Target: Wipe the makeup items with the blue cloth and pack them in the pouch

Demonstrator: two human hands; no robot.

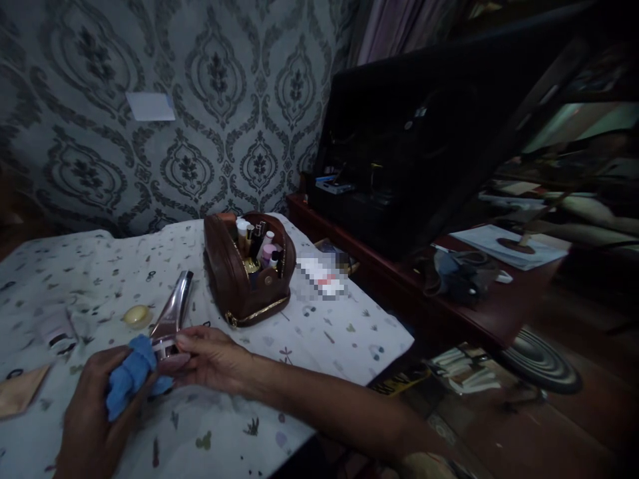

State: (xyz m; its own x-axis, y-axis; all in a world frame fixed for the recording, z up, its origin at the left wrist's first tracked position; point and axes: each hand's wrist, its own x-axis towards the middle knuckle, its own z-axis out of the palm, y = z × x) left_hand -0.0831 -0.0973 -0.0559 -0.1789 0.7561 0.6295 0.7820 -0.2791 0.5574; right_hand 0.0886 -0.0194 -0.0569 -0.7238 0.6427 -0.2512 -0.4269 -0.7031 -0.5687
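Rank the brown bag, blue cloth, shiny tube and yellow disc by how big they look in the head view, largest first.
1. Brown bag
2. Blue cloth and shiny tube: unsure, since fingers partly cover the cloth
3. Yellow disc

1 left hand [92, 402], 1 right hand [214, 359], 1 blue cloth [130, 378], 1 small container [167, 348], 1 shiny tube [174, 307], 1 pale tube [56, 326], 1 round yellow item [137, 315], 1 flat copper-coloured piece [22, 392], 1 brown bag [219, 286], at least 6 bottles [268, 253], too crowded for exact count, 1 white wall sheet [150, 106].
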